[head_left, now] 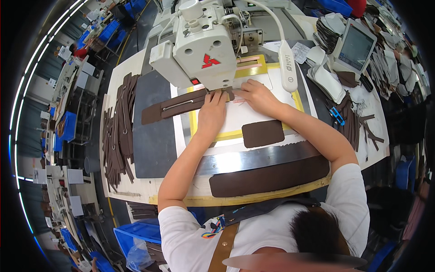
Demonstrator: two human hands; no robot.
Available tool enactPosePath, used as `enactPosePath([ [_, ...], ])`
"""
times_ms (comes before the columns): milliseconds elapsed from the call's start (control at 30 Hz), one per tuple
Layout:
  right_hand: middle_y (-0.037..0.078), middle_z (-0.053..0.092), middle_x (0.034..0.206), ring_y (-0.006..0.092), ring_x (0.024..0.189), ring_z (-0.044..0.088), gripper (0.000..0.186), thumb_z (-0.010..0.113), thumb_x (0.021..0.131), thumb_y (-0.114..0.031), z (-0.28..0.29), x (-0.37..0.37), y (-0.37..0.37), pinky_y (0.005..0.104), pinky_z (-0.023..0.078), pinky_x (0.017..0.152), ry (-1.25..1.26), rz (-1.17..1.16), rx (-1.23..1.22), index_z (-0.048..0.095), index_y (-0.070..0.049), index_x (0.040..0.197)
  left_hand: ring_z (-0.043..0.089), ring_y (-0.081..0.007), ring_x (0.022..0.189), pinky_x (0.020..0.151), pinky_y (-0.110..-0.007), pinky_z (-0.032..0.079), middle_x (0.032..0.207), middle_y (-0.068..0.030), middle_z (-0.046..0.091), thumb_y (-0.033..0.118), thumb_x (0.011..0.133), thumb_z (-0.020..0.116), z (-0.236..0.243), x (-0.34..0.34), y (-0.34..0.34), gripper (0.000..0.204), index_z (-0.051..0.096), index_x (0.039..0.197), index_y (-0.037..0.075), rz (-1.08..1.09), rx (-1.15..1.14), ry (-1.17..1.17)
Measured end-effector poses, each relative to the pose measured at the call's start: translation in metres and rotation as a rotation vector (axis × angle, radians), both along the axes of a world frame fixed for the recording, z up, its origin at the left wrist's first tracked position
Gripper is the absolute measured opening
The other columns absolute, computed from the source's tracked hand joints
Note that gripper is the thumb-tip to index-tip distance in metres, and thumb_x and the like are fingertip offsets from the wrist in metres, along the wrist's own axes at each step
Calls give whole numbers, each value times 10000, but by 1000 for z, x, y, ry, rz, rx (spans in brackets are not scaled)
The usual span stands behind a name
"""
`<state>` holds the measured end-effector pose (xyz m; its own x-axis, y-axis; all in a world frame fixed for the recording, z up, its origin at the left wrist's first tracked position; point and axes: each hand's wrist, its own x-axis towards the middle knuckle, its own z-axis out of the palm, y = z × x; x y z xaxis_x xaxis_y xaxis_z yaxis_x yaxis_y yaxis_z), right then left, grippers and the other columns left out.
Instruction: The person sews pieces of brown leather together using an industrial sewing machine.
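A long brown leather-like strip with a zipper (183,105) lies slantwise under the head of a white sewing machine (204,54). My left hand (213,113) is closed over the strip's near edge, its bent fingertips on the material just below the machine head. My right hand (260,98) reaches in from the right, with thumb and forefinger drawn together at the strip's right end. What lies under the machine head is hidden. Beneath both hands is a white sheet inside a yellow-edged frame (297,100). Nearer me on that sheet rests a brown rounded rectangle (263,133).
Brown zippered strips (121,122) are heaped at the left table edge. A long brown panel (269,177) lies in front of a metal bar (253,157). On the right are blue-handled snips (336,115), white pieces (326,81) and a screen (355,45). A white handheld device (287,68) hangs beside the machine.
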<state>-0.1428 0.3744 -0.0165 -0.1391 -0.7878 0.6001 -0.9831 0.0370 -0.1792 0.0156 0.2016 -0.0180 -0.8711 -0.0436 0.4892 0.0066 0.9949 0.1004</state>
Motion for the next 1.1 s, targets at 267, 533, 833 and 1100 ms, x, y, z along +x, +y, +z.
enactPosePath([
  [267,89,662,953,293,964,631,328,670,844,-94,-3,-3,4,394,555,857,29,-29,18,784,-36,1146,586,-346,1262,1009,-419,575,1373,-136,628,42,898,658,3,-4,4,410,655,1306,12,-43,5,-5],
  [533,87,665,956,293,961,637,324,666,837,-89,-11,3,-1,400,553,853,-6,-22,-32,783,-44,1136,554,-405,1299,1105,-478,492,1404,-156,611,33,938,625,1,1,1,419,636,1357,37,6,37,-65],
  [833,80,678,1013,285,1042,637,295,681,902,-166,-7,1,-3,395,568,897,23,-33,27,780,-48,1153,556,-392,1299,1077,-464,514,1402,-148,613,42,933,633,1,2,-2,429,640,1362,45,5,49,-61],
  [1100,87,657,947,287,956,630,326,668,833,-88,-6,-1,-1,389,556,857,24,-15,-14,786,-41,1133,575,-343,1282,985,-415,588,1380,-118,617,61,931,655,-4,-1,-2,416,657,1347,52,2,10,-14],
])
